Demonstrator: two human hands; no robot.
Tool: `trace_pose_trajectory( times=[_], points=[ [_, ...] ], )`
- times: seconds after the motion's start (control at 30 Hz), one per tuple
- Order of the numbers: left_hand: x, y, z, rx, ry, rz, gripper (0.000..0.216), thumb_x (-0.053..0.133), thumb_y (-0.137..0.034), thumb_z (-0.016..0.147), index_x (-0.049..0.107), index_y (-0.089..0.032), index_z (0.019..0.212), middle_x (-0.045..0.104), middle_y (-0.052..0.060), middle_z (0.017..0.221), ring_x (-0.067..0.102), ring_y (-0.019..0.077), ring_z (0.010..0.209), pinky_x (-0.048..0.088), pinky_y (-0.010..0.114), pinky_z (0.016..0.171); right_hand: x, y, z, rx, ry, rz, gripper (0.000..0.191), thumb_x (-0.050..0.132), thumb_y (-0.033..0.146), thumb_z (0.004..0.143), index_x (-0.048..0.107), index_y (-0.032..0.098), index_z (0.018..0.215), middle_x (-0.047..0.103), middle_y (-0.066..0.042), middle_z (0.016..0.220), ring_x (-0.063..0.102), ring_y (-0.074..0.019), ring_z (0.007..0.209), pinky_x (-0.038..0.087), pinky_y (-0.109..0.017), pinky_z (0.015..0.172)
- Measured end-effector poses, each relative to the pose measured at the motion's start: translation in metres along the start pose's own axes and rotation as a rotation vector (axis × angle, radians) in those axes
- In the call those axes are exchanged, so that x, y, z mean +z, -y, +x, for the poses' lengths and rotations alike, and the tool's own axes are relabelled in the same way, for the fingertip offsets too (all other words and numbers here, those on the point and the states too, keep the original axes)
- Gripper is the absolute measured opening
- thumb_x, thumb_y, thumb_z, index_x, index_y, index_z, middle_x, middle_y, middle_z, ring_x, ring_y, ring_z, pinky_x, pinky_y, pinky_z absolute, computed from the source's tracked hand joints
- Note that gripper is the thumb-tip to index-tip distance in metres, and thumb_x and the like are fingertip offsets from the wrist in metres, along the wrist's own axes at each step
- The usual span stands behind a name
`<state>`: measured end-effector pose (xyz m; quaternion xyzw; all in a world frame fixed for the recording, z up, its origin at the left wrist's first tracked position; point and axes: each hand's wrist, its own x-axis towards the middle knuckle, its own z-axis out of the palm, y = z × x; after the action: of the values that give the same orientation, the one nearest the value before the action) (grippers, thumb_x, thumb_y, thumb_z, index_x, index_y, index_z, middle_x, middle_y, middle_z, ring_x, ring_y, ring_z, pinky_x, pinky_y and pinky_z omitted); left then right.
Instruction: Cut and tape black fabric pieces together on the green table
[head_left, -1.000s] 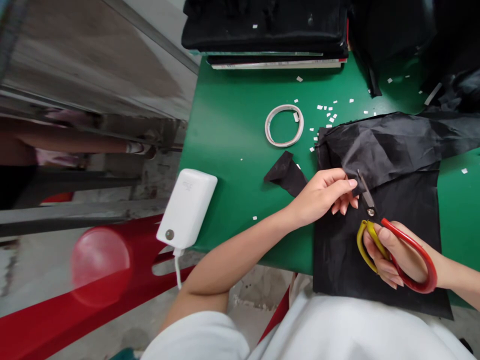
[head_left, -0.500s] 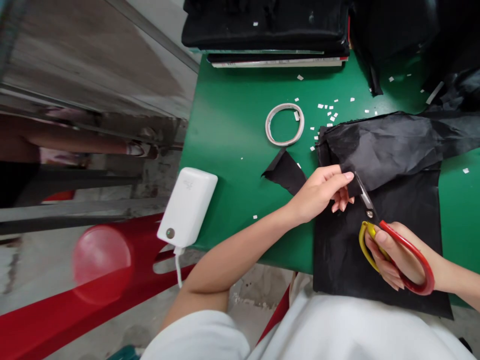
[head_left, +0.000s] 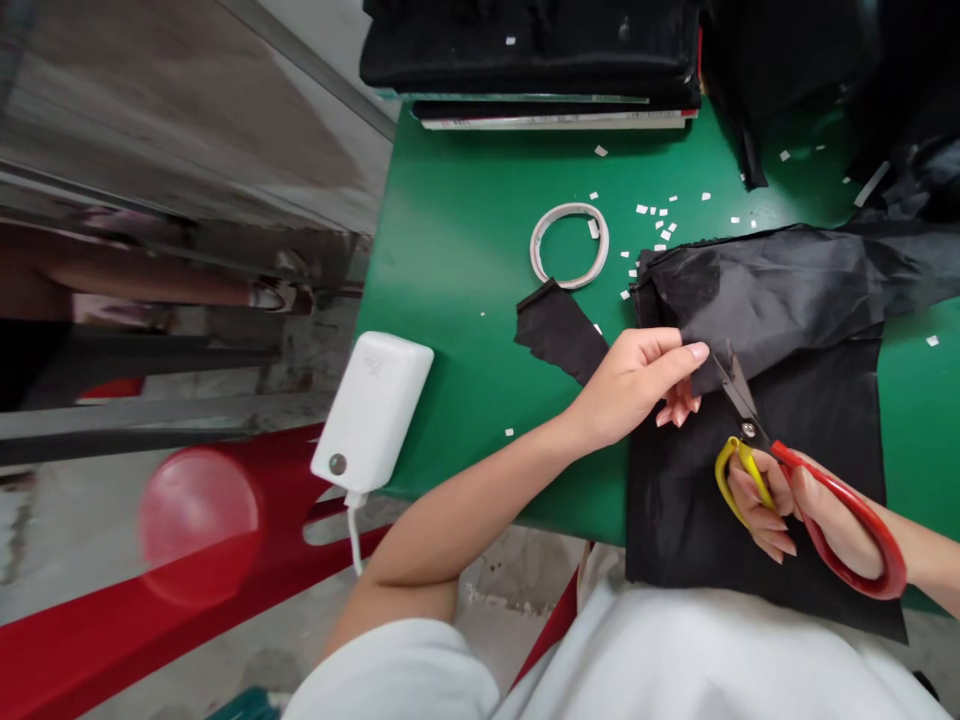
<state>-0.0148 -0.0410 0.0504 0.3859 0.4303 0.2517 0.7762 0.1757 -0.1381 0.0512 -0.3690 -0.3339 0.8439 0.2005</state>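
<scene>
A sheet of black fabric [head_left: 795,290] lies folded over another black piece on the green table [head_left: 465,240]. My left hand [head_left: 637,385] pinches the fabric's folded edge between thumb and fingers. My right hand [head_left: 810,505] grips scissors [head_left: 787,470] with one red and one yellow handle. Their blades are spread a little and reach into the fabric right beside my left fingertips. A cut black strip [head_left: 559,330] trails out to the left from under my left hand.
A white power bank [head_left: 373,410] with a cable sits at the table's left front edge. A ring of white tape [head_left: 568,245] and several small white scraps lie behind my hands. Stacked black material [head_left: 532,50] fills the far edge and right corner.
The scissor handles have spread and shifted right and down a little. The cut black strip has slid further left and now lies flatter. My left hand has kept its pinch.
</scene>
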Motion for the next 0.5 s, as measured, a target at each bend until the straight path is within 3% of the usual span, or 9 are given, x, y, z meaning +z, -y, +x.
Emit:
trace_pose_trajectory(
  times=[0.17, 0.5],
  points=[
    [-0.0017, 0.0021, -0.0007, 0.007, 0.036, 0.027, 0.052, 0.077, -0.057, 0.073, 0.052, -0.014, 0.055, 0.060, -0.001, 0.048, 0.051, 0.0045, 0.035, 0.033, 0.014, 0.033, 0.0009, 0.0058, 0.0018, -0.039, 0.052, 0.025, 0.056, 0.039, 0.077, 0.090, 0.041, 0.023, 0.078, 0.033, 0.006, 0.065, 0.034, -0.0099, 0.051, 0.043, -0.029, 0.051],
    [0.0005, -0.0006, -0.0028, -0.049, 0.118, 0.084, 0.057, 0.074, -0.062, 0.073, 0.050, -0.014, 0.053, 0.060, 0.000, 0.046, 0.049, 0.0039, 0.033, 0.032, 0.014, 0.031, -0.0031, 0.0036, 0.0038, -0.075, 0.070, -0.002, 0.056, 0.044, 0.075, 0.089, 0.043, 0.021, 0.075, 0.038, 0.005, 0.062, 0.041, -0.0107, 0.050, 0.045, -0.029, 0.051]
  ],
)
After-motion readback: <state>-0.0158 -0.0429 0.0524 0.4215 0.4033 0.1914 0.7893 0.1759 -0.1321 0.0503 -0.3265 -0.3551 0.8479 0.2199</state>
